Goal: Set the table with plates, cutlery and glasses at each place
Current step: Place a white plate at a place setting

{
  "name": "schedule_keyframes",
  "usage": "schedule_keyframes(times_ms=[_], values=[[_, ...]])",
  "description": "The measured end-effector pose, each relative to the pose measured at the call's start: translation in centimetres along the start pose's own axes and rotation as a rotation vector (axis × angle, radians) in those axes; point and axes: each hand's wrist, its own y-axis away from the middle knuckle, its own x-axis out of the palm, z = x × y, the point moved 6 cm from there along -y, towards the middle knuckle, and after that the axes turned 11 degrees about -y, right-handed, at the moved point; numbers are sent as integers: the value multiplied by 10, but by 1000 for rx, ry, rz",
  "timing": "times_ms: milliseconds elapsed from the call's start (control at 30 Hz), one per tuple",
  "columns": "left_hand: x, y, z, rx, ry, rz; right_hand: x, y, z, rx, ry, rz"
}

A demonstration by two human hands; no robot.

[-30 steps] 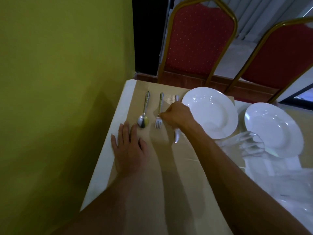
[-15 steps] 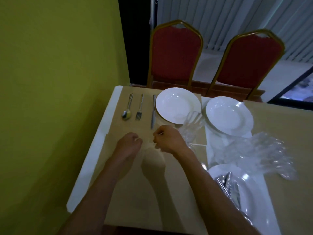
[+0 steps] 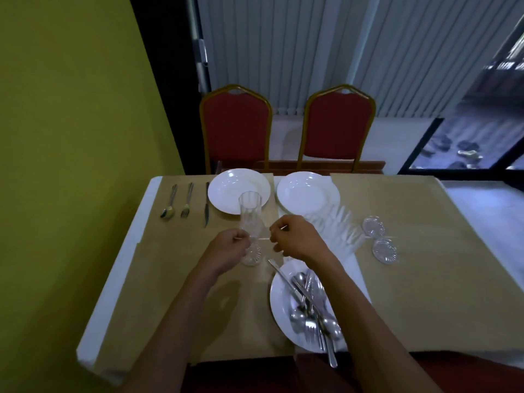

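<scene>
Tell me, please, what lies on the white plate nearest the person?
A heap of loose cutlery: spoons, forks and knives, one handle overhanging the near rim. The right forearm covers the right edge of the plate, hiding anything there.

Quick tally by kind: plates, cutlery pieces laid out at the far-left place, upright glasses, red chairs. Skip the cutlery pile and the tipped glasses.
Plates: 3 (far-left plate, far-right plate, near plate)
Laid-out cutlery: 3 (spoon, fork, knife)
Upright glass: 1
Red chairs: 2 (left chair, right chair)
Total: 9
</scene>
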Motion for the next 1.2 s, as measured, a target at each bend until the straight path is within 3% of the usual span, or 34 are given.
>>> schedule_keyframes(times_ms=[367,700,967,1200], values=[[42,4,-56,120,-32,99,-99,23,-24,49,-43,-171],[79,-33,-104,182,-138,-31,-188,-32,-43,-12,92,-239],[151,-79,-110,78,-595,12,-200,-109,-83,-9,283,-7],[168,-95,-112,18,-743,-9,-151,-138,-102,-36,479,252]])
